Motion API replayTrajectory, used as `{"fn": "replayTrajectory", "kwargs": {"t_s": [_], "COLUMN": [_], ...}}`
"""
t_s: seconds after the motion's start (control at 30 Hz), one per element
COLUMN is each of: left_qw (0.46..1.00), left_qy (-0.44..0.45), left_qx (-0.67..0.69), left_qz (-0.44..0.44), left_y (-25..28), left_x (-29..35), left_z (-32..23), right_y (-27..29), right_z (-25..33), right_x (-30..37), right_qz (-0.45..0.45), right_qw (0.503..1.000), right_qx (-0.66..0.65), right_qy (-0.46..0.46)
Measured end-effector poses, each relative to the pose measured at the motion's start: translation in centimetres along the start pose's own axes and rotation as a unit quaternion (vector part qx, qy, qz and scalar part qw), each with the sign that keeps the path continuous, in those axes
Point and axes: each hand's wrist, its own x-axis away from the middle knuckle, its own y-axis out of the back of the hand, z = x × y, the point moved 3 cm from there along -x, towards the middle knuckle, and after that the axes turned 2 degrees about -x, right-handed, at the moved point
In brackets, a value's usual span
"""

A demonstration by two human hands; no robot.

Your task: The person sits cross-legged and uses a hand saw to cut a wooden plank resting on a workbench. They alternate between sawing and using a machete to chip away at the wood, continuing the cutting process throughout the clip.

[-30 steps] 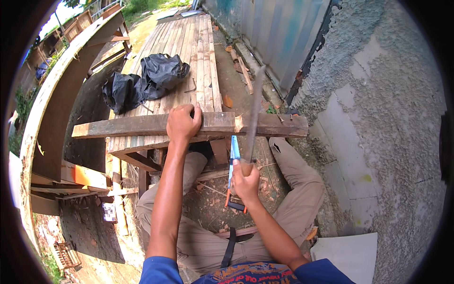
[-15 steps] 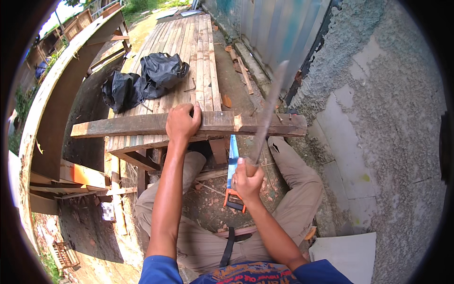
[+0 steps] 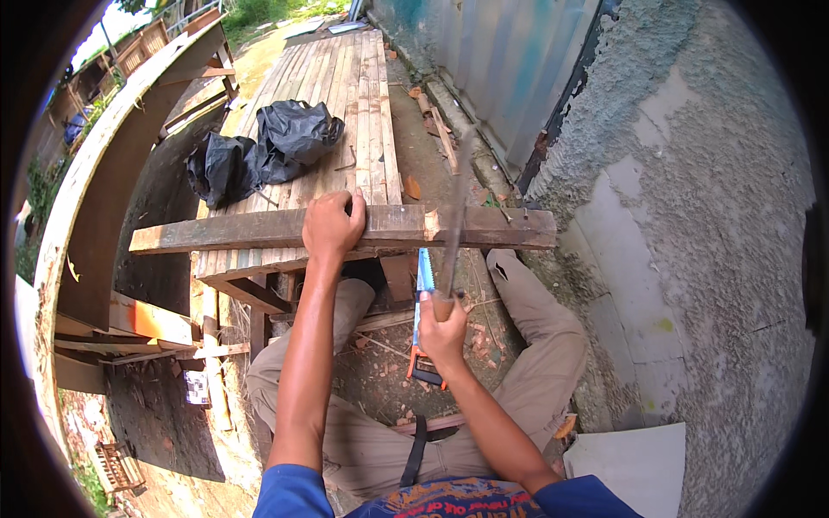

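Observation:
A dark wooden beam (image 3: 259, 230) lies crosswise over the near end of a slatted bench, its right end sticking out past the bench. My left hand (image 3: 335, 223) is closed over the top of the beam near its middle. My right hand (image 3: 442, 332) grips the wooden handle of a machete (image 3: 455, 216), whose long blade points up and away, smeared by motion. In the picture the blade crosses the beam just right of a pale notch (image 3: 432, 224); whether it touches the wood I cannot tell. Below the beam, a handsaw (image 3: 425, 367) with an orange-and-black handle leans blade up between my legs.
Black plastic bags (image 3: 298, 142) and a bent nail lie on the slatted bench (image 3: 367, 112). A rough wall (image 3: 691, 216) rises close on the right, beside a corrugated metal sheet (image 3: 518, 69). A large wooden frame (image 3: 104, 207) stands left. Chips litter the ground.
My right hand has moved a little left and down with the machete, and its blade has swung left toward the notch. My left hand stays on the beam.

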Motion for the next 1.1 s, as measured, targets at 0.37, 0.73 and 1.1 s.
{"fn": "replayTrajectory", "kwargs": {"t_s": [0.37,0.73,1.1], "left_qw": [1.000,1.000,0.999], "left_qy": [0.009,0.010,-0.018], "left_qx": [-0.004,0.002,-0.007], "left_qz": [-0.024,-0.024,-0.028], "left_y": [0.6,0.5,0.1], "left_x": [0.3,0.3,-0.3], "left_z": [0.8,1.0,0.3], "right_y": [3.0,0.3,-0.8], "right_z": [7.6,1.1,-0.7], "right_x": [-1.2,0.2,0.1], "right_qz": [0.136,0.162,0.144], "right_qw": [0.927,0.937,0.950], "right_qx": [-0.332,-0.181,-0.141], "right_qy": [-0.111,-0.250,-0.239]}}
